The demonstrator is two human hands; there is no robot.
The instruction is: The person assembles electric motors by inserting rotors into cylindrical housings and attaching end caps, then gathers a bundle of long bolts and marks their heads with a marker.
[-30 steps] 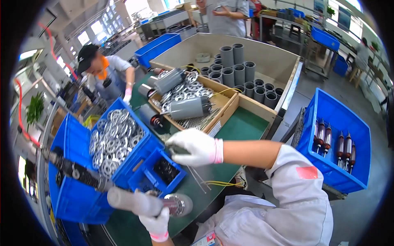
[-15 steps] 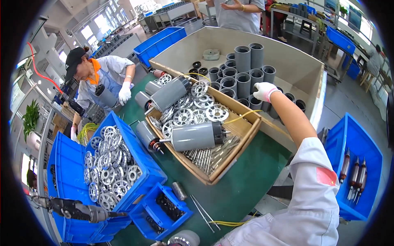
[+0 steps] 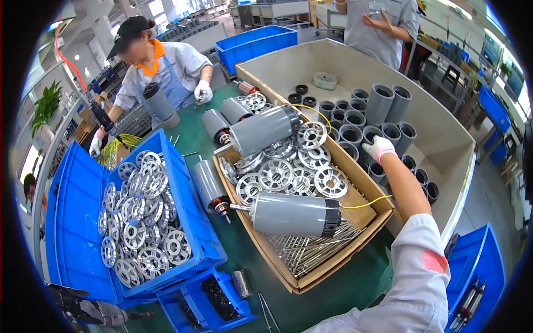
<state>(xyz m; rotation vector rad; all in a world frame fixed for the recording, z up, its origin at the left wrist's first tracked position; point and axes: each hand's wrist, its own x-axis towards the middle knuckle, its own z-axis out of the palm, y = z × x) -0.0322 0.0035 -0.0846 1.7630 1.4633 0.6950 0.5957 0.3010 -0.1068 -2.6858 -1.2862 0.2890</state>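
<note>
- The right hand (image 3: 378, 148), in a white glove with a pink cuff, reaches out over the grey tubes (image 3: 383, 119) standing on end in the large beige bin (image 3: 444, 139); its fingers curl down onto the rim of one tube, though whether they actually grip it cannot be told.
- The tubes are plain grey cylinders, open at the top and dark inside, packed close together in rows along the bin's right half; a few stand taller than the rest.
- The left hand is not in view.
- Just left of the bin sits a cardboard tray (image 3: 327, 261) holding silver spoked end plates (image 3: 294, 177), a bundle of thin metal rods (image 3: 311, 250), and two grey motor bodies (image 3: 294, 213) lying on their sides, one with a yellow wire.
- Further left, a blue crate (image 3: 194, 216) is heaped with more silver plates, and a smaller blue box (image 3: 222, 302) of dark parts sits below it.
- All of this rests on a green bench top (image 3: 250, 261).
- Across the bench a person in a black cap (image 3: 130, 28) and white gloves holds a grey cylinder; another person stands behind the bin.
- The room is a bright factory hall with more blue crates and a potted plant (image 3: 47, 105) at the left.
</note>
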